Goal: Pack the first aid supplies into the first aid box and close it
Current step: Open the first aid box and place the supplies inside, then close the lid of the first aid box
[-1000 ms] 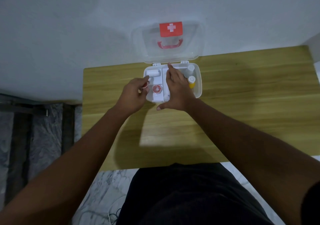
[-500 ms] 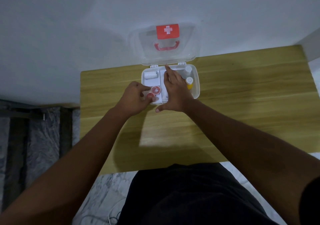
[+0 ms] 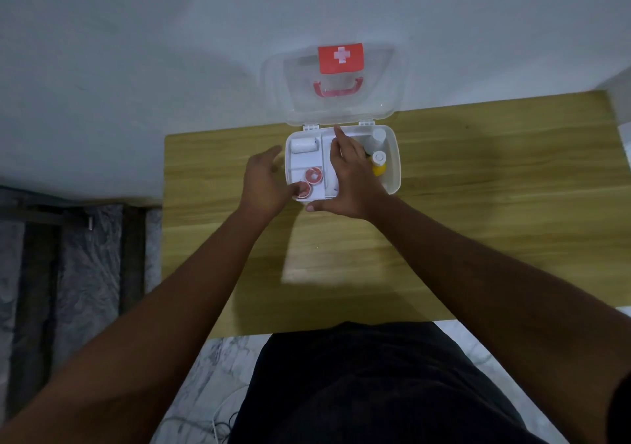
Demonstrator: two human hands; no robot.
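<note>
The white first aid box (image 3: 393, 157) stands open at the table's far edge, with its clear lid (image 3: 375, 82) upright against the wall. On its inner tray lie a white bandage roll (image 3: 303, 145) and two red tape rolls, one (image 3: 313, 174) behind the other (image 3: 304, 191). A white-capped bottle (image 3: 377, 135) and a yellow bottle (image 3: 379, 166) stand in the right compartment. My left hand (image 3: 264, 184) is at the box's left side, fingers spread, thumb tip on the nearer red roll. My right hand (image 3: 351, 181) lies flat, palm down, over the tray's middle, thumb at the front edge.
The wooden table (image 3: 478, 204) is narrow, with a white wall right behind the box. Its left edge drops to a dark marble floor (image 3: 85, 256). White cables (image 3: 218, 423) lie on the floor by my legs.
My left hand carried a red tape roll from the tray's upper left down to the front left corner and spread its fingers off it. My right hand stayed on the tray.
</note>
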